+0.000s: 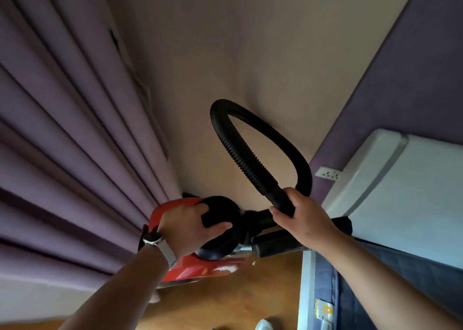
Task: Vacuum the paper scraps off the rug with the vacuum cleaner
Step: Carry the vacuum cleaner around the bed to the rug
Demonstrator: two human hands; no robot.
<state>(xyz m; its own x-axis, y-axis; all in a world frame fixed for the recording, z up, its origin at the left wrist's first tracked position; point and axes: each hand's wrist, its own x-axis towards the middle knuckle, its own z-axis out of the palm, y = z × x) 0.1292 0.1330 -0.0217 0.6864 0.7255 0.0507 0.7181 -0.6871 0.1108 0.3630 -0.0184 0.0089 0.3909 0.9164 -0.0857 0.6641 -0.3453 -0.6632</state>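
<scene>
Nearest the camera, both forearms reach forward; a watch [152, 238] sits on the left wrist.

The left hand [190, 225] is curled round the black handle on top of the red vacuum [200, 269]. The right hand [303, 214] is clamped on the stiff cuff at the end of the hose [250, 164]. The two hands are apart, one on each part.

The vacuum appears held above the floor [225, 304], which shows as bare wood below it; whether it rests on anything cannot be told. The hose rises from the right hand in a loop and comes back down behind that hand to the vacuum. A black tube [275, 247] lies crosswise under the right wrist, and its fitting is not clear.

Beyond are the curtain [62, 129] to the left, the wall [225, 53] ahead, and a socket [328, 173] just beside the bed [400, 184] to the right.

Findings: neither the rug nor any scraps are in view. No nozzle is down on any surface. Whether the vacuum is plugged in or running cannot be told.

Judgement: the task is at its opening stage, with the machine in hand and being handled. All the cleaning remains: bringing the vacuum to the rug, setting the nozzle down, and passing it over the scraps.
</scene>
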